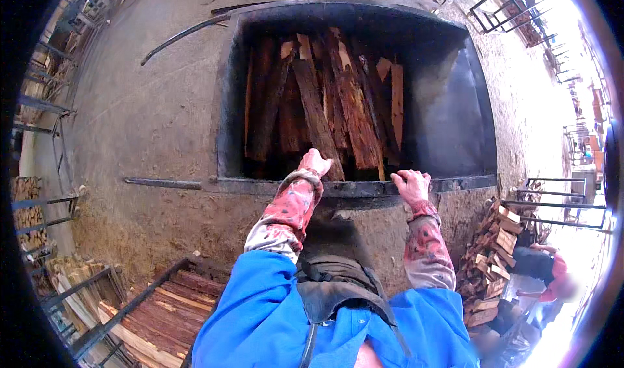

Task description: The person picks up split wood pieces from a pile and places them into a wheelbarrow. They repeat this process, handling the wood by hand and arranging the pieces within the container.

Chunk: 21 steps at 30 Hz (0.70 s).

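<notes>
A dark metal cart [354, 190] with high walls stands in front of me. Several long, rough-barked slabs of wood lie lengthwise inside it, mostly toward its left and middle. My left hand [314, 162] reaches over the near rim, its fingers closed at the near end of one bark-covered slab [315, 108]; the fingertips are partly hidden. Another thick reddish slab [356, 111] lies just right of that one. My right hand [411, 185] rests on the near rim, fingers curled over the edge, with no wood in it. Patterned red and grey sleeves cover both forearms.
Two handle bars [162, 183] [182, 38] stick out from the cart's left side. At lower left, a metal rack [97, 339] holds long slabs. Split firewood [491, 264] is heaped at lower right, near another person [552, 270]. Metal frames [513, 10] line the far right.
</notes>
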{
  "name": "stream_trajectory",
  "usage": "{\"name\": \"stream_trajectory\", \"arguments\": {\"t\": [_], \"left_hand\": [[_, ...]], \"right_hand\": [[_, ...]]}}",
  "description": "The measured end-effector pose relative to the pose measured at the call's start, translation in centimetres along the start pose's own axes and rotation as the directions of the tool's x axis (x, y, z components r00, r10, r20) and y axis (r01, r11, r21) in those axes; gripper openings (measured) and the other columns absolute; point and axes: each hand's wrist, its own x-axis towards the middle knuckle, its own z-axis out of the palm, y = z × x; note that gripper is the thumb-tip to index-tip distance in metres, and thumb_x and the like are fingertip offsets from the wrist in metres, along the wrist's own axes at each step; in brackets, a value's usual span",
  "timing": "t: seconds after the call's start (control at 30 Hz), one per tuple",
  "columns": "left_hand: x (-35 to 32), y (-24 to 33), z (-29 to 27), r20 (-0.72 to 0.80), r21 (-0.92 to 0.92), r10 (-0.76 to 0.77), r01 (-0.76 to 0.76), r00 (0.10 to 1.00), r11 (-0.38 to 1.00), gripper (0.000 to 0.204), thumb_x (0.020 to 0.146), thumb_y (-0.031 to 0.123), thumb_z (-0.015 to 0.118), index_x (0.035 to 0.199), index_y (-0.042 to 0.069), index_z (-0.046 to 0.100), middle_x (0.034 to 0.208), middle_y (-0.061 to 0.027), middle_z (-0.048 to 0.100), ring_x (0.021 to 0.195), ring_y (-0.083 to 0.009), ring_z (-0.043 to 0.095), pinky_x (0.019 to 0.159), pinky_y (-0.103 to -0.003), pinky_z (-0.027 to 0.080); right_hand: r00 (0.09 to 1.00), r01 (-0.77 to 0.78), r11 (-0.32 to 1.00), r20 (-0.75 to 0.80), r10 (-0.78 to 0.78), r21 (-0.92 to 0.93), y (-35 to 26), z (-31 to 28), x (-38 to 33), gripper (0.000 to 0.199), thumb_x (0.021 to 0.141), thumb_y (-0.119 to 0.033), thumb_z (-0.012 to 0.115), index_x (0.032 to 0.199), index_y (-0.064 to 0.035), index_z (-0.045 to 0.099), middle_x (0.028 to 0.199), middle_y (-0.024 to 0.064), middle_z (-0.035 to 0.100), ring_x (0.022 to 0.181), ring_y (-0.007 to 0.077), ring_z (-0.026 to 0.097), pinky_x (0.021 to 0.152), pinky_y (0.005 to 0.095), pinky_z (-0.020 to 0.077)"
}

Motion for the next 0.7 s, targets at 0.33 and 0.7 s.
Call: {"name": "stream_trajectory", "arguments": {"t": [0.33, 0.7], "left_hand": [[4.6, -1.3, 1.6, -0.056, -0.048, -0.038, 0.035, 0.998, 0.998, 0.079, 0.067, 0.044, 0.086, 0.121, -0.004, 0.053, 0.123, -0.025, 0.061, 0.116, -0.0379, 0.059, 0.098, -0.044, 0.048], [1.7, -2.6, -3.1, -0.24, -0.032, -0.11, 0.105, 0.964, 0.994, 0.069, 0.074, 0.046, 0.077, 0.122, 0.0, 0.056, 0.113, -0.0183, 0.068, 0.108, -0.0353, 0.063, 0.092, -0.044, 0.05]], "right_hand": [[0.998, 0.029, 0.999, -0.056, -0.031, -0.029, -0.2, 1.1, 0.8, 0.04, 0.084, -0.049, 0.067, 0.092, -0.0108, 0.073, 0.09, 0.0058, 0.07, 0.094, 0.0257, 0.062, 0.092, 0.0449, 0.0375], [0.993, 0.051, 0.968, 0.087, -0.074, 0.246, -0.1, 0.7, 2.9, 0.037, 0.08, -0.039, 0.074, 0.095, -0.0045, 0.07, 0.089, 0.0097, 0.069, 0.085, 0.0275, 0.065, 0.078, 0.0402, 0.0481]]}}
